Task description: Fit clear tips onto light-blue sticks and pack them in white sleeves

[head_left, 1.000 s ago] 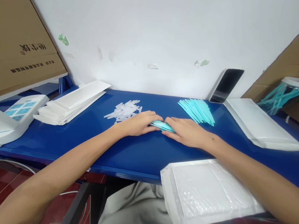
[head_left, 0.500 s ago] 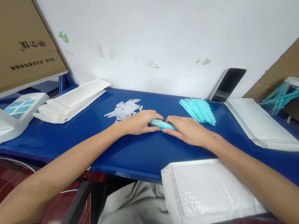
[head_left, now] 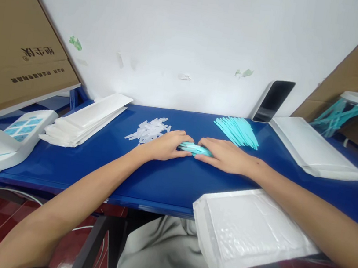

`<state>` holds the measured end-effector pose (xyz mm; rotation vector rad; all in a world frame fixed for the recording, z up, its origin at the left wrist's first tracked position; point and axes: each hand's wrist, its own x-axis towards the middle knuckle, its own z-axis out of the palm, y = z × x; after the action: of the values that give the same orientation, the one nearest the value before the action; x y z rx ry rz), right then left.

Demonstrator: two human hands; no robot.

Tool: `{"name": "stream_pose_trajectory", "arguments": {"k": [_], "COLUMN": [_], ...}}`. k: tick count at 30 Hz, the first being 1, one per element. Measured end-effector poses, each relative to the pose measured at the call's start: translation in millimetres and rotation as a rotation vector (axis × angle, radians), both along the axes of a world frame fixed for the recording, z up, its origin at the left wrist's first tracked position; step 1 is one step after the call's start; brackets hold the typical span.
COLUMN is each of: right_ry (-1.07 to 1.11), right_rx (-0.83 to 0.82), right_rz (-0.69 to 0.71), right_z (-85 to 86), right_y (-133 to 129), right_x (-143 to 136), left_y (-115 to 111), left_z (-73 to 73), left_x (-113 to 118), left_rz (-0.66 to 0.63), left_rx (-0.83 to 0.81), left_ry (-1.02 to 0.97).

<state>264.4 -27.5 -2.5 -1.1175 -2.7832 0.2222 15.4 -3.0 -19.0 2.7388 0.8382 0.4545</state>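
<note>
A small bundle of flat turquoise sticks lies sideways between my hands, just above or on the blue table. My left hand is closed round its left end, thumb below and fingers above. From the other side my right hand grips the right end in the same way. Behind my left hand is a heap of small translucent white plastic pieces. A fanned pile of similar turquoise sticks lies beyond my right hand. Under my right forearm, a white bubble mailer overhangs the table's front edge.
Stacked white mailers lie left, beside a white power strip with a plugged-in adapter. At right are another mailer, a phone leaning on the wall and a clear jar of turquoise sticks. Cardboard stands at left.
Both hands stay in nearly the same place on the bundle. The sticks between them look slightly shifted, and a little more of their left part shows.
</note>
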Motion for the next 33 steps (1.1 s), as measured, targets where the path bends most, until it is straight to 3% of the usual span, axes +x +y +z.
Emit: {"name": "stream_pose_trajectory", "arguments": {"k": [5,14,17,24,33], "right_ry": [-0.079,-0.276,-0.274,-0.265,-0.211], "right_rx": [0.075,0.373,0.42,0.385,0.321], "right_rz": [-0.012,-0.015,-0.013,0.004,0.004], "right_z": [-0.7,-9.9,-13.3,-15.3,-12.5], "right_y": [-5,-10,-8,-4,-5], "right_x": [-5,-12,-11,-11,-15], "left_y": [-4,-8,-7,-6,-2], "left_z": [1.7,-1.5,-2.4,0.9,-1.7], "left_x": [0,4,4,4,5], "left_rz": [0.003,-0.041,-0.035,-0.024,-0.032], "left_rx": [0.033,0.242,0.22,0.011,0.075], "left_ry": [0.038,0.161,0.149,0.058,0.046]}}
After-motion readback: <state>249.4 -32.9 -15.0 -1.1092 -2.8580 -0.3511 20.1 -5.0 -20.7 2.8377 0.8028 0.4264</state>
